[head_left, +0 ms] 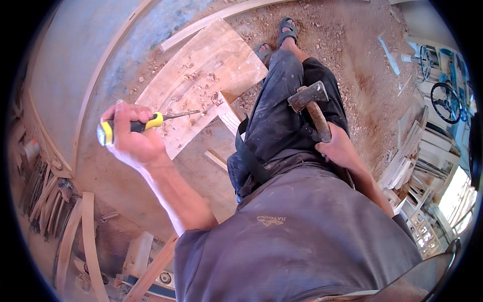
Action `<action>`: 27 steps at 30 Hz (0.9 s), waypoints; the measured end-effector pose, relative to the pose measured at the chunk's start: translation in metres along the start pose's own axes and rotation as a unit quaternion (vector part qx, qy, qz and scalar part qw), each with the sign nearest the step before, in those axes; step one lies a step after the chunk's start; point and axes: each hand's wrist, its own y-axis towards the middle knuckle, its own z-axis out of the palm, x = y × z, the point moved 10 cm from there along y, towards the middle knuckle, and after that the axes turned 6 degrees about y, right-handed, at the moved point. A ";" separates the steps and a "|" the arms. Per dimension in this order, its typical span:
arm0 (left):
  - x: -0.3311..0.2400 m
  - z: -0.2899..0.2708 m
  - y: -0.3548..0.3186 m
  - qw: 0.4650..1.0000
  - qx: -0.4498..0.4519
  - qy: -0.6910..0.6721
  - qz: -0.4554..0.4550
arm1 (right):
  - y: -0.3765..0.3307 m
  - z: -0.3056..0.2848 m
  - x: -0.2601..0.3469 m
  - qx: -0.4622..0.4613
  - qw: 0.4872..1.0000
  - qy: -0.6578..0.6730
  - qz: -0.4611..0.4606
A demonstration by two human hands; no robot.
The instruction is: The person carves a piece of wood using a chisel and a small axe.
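Raised at the left, my left hand (136,128) is closed round the yellow-and-black handle of a chisel (160,119). Its narrow metal blade points right, above a broad pale board (198,63) strewn with wood chips. A wooden piece (229,113) with a cut end stands at the board's near right edge, close to the blade's tip. My right hand (336,146) grips the wooden handle of a hammer (317,108) over my thigh. The hammer's worn metal head lies above my knees. Blade and board look apart.
Long curved wooden strips (108,55) lie on the floor at the left and far side. Scrap wood (48,201) is piled at the left. Wood chips cover the brown ground (357,60). Stacked planks (402,156) and a dark handwheel (446,102) stand at the right.
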 end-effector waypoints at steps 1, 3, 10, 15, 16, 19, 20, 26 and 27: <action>0.010 0.000 -0.003 1.000 0.010 -0.007 -0.004 | 0.000 0.001 -0.002 0.003 1.000 0.010 0.001; 0.032 0.004 -0.011 0.999 0.024 -0.023 -0.010 | 0.004 0.001 0.005 0.001 1.000 -0.009 -0.007; 0.075 0.019 -0.013 0.992 0.110 -0.041 -0.053 | 0.016 -0.002 0.008 0.006 1.000 -0.030 -0.006; 0.079 0.021 -0.018 0.799 0.250 0.546 -0.040 | 0.017 0.000 0.006 0.019 1.000 -0.007 0.008; 0.108 0.004 -0.026 0.795 0.247 0.533 -0.151 | 0.018 0.000 0.005 0.018 1.000 -0.004 0.006; 0.174 -0.031 -0.069 0.786 0.223 0.498 -0.291 | 0.017 0.001 0.009 0.022 1.000 -0.005 0.011; 0.187 -0.032 -0.088 0.738 0.227 0.547 -0.324 | 0.017 -0.002 0.010 0.019 1.000 -0.006 0.015; 0.216 -0.039 -0.138 0.770 0.200 0.524 -0.303 | 0.016 -0.008 0.010 0.036 0.998 0.044 0.025; 0.220 -0.043 -0.148 0.785 0.190 0.482 -0.340 | 0.018 -0.009 0.012 0.043 0.997 0.057 0.020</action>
